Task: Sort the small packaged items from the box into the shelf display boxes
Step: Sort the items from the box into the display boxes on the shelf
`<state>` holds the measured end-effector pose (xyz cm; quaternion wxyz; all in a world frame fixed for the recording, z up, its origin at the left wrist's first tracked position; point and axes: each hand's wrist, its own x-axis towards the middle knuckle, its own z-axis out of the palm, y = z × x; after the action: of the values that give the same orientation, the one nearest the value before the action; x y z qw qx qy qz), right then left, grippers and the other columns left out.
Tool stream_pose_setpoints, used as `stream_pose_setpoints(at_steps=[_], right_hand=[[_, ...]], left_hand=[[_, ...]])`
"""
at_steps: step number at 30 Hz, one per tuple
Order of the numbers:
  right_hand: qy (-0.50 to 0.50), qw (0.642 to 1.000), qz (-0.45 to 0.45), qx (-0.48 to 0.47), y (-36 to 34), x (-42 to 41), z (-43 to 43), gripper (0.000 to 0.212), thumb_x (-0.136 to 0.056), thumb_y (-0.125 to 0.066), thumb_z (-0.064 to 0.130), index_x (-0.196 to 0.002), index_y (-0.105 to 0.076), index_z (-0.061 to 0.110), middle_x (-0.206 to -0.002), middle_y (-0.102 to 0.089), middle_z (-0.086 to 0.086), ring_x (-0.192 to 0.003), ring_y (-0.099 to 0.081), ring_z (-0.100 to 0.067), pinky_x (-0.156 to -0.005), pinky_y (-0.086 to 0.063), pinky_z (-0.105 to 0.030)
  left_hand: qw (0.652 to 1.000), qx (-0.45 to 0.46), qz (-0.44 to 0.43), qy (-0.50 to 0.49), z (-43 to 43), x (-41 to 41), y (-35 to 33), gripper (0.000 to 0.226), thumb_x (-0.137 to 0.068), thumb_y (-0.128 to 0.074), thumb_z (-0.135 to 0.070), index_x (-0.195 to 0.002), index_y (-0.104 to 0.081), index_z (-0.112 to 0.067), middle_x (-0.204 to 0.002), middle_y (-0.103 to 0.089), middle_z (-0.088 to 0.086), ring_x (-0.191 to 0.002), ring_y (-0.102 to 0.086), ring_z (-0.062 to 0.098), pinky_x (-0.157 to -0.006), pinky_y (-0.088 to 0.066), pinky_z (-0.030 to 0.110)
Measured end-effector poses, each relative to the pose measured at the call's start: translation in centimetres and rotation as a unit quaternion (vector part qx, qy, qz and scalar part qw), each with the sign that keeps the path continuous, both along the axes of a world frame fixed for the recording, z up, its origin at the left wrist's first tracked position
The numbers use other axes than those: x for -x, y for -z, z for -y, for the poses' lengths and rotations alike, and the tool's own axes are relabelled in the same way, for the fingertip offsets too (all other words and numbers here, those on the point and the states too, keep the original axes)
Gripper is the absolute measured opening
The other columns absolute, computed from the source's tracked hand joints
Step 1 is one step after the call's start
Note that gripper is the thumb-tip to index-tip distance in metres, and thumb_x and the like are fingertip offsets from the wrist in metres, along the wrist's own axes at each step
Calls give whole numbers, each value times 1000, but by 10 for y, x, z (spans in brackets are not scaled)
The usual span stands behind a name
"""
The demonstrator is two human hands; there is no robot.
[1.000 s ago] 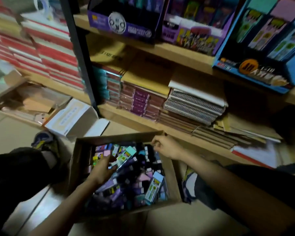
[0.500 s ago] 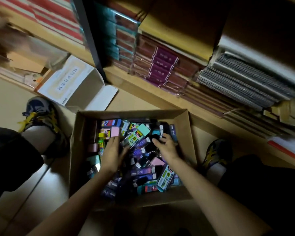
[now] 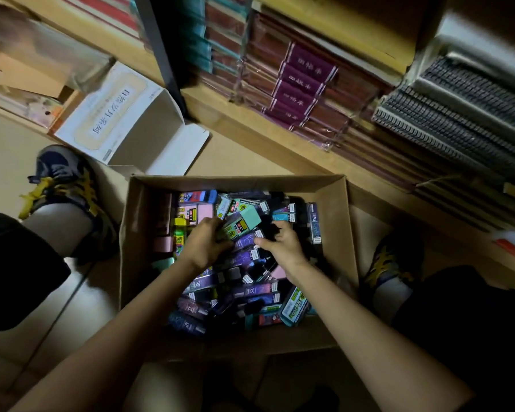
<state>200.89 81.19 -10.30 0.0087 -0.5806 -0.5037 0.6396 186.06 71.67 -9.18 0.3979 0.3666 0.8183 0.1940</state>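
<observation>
Both hands mid-pile in the box [image 3: 336, 221]: your right hand [image 3: 283, 248] has come off the far rim. Left hand [image 3: 204, 248] curls round a teal-ended packet [image 3: 241, 223]; right's hold cannot be told. Selecting begins.

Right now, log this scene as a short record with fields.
box: open cardboard box on the floor, full of small packets
left hand: in the box, fingers curled round a teal-topped packet
right hand: in the box, fingers curled into the pile, grip unclear
shelf: stacked notebooks behind the box
nearby: open white box beside a shoe
</observation>
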Motion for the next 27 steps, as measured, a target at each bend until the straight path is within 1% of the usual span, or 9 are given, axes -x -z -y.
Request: stream_pose_setpoints(at_steps=[3, 5, 9, 11, 15, 18, 22, 24, 27], right_hand=[[44, 997, -40, 56, -3, -1, -5, 33, -78, -70, -1, -98, -54, 18, -92, -62, -1, -92, -60, -21, -88, -48, -35], [63, 992, -63, 91, -5, 0, -7, 30, -79, -68, -2, -92, -56, 21, -91, -65, -3, -92, -61, -21, -89, -47, -35], [97, 983, -86, 128, -7, 3, -5, 38, -83, -61, -6, -118, -52, 7, -97, -64, -8, -87, -61, -20, -81, -50, -34], [93, 984, -81, 129, -9, 4, -5, 36, -84, -60, -7, -117, -53, 7, -103, -64, -10, -91, -61, -21, -84, -50, -34], [70, 984, -100, 131, -10, 4, -7, 27, -85, -59, -7, -102, -58, 13, -96, -68, -3, -84, -63, -15, -83, -49, -33], [40, 986, -110, 117, -13, 2, -12, 29, -84, -61, -6, -105, -58, 14, -93, -69, 0, -79, -65, -11, -76, -51, -29], [17, 985, -135, 107, -20, -3, -19, 27, -83, -61, -7, -98, -60, 15, -92, -70, -2, -76, -68, -10, -68, -56, -23], [6, 983, -147, 111, -22, -4, -22, 26, -84, -61, -6, -98, -61, 15, -94, -69, -5, -80, -67, -14, -75, -55, -28], [-12, 982, -149, 113, -24, -3, -25, 26, -83, -62, -5, -99, -61, 15, -96, -69, -6, -85, -66, -16, -87, -51, -34]], left_hand=[[999, 21, 30, 16, 5, 10, -2, 30, -79, -73, -10, -103, -63, 5, -103, -65, 20, -86, -60, 27, -68, -43, 30], [998, 21, 61, 19, 8, 14, -5, 25, -80, -73, -9, -98, -63, 5, -97, -66, 20, -78, -55, 21, -61, -38, 27], [993, 29, 117, 9, 10, 16, -5, 26, -78, -74, -8, -97, -61, 5, -85, -66, 12, -69, -55, 16, -58, -45, 22], [985, 41, 168, -14, 10, 13, -5, 35, -78, -75, -6, -106, -56, 4, -90, -64, 5, -73, -57, 13, -61, -45, 13], [975, 36, 213, -52, 10, 7, -4, 67, -78, -75, -7, -134, -39, -1, -126, -53, 9, -106, -50, 16, -85, -43, 24], [960, 35, 267, -73, 10, 5, -3, 77, -78, -74, -9, -141, -30, 0, -109, -52, -2, -96, -49, 10, -71, -45, 10], [921, 26, 369, -124, 10, 9, -2, 60, -75, -75, -4, -128, -46, -4, -105, -60, -7, -80, -63, -11, -67, -46, 3], [891, 28, 428, -148, 10, 10, 1, 57, -75, -73, -1, -126, -49, -8, -120, -62, 5, -94, -66, 1, -75, -49, 9], [878, 19, 451, -160, 10, 7, 4, 51, -75, -70, 3, -122, -54, -7, -100, -73, 0, -87, -69, 7, -68, -53, 12]])
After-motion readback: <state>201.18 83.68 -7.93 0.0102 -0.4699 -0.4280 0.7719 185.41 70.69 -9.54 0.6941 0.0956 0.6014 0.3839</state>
